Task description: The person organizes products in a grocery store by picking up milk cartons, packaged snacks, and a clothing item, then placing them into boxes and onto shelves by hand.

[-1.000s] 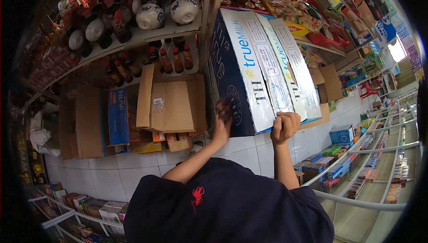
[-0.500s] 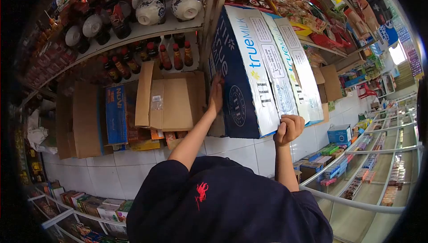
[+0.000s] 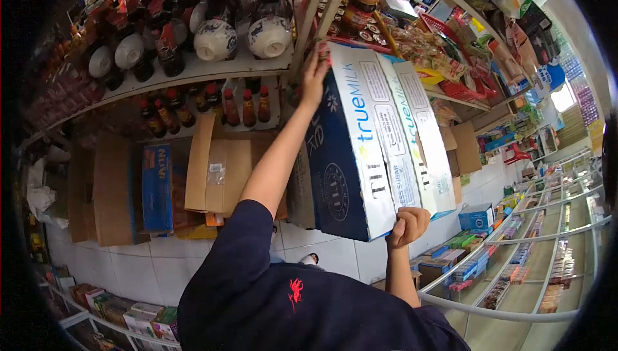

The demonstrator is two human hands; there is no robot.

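Observation:
A large TH true MILK carton box (image 3: 382,151), white on top with a dark blue side, is tilted in front of me against the shelf. My right hand (image 3: 410,225) is closed over its near edge, fingers curled onto the white top. My left hand (image 3: 314,81) reaches to the box's far left corner, fingers stretched out along it with the tips by the shelf post. A small reddish patch shows right at those fingertips. Left of the box sits an opened brown cardboard box (image 3: 238,161).
Blue NUVI box (image 3: 156,187) and more cardboard boxes stand at left under the shelf. Sauce bottles (image 3: 248,108) and patterned bowls (image 3: 270,42) fill the shelves above. A red basket (image 3: 473,84) holds packets at upper right. Glass display cases (image 3: 508,312) flank me.
My left hand has slid from the box's blue side up to its far corner. The box's near end sits lower in view, and my right hand keeps its grip on the near edge.

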